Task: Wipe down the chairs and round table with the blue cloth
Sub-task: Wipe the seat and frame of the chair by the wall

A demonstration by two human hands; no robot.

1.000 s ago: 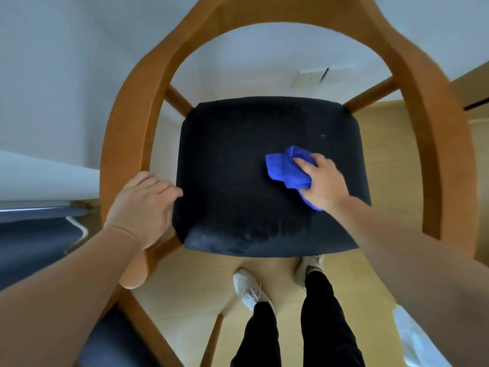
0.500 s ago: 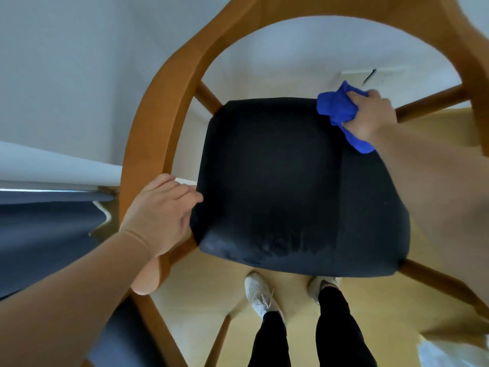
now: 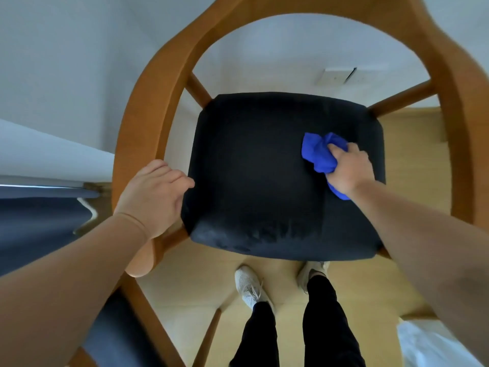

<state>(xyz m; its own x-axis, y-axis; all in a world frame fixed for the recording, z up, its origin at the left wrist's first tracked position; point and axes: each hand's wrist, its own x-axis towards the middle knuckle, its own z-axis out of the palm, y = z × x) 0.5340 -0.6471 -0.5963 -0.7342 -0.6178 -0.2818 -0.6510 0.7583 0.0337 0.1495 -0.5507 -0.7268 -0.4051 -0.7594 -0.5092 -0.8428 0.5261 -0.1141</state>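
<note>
1. Black padded seat (image 3: pixel 259 181) inside curved wooden chair frame (image 3: pixel 137 144); pale wood floor (image 3: pixel 185 282) below, white wall (image 3: pixel 66 62) behind, white shoes (image 3: pixel 247 286) just in front of seat.
2. Bunched blue cloth (image 3: pixel 318 154) clenched in right hand (image 3: pixel 349 168), pressed on right side of seat, mid-depth.
3. Wrapped over left arm of frame: left hand (image 3: pixel 153 197), fingertips touching seat edge.
4. Versus half a second back: cloth pulled from far right corner toward near side; left hand unmoved.

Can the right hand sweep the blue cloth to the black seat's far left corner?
Probably yes: the black upholstered seat lies bare between the right hand, gripping the crumpled blue cloth, and that corner.
</note>
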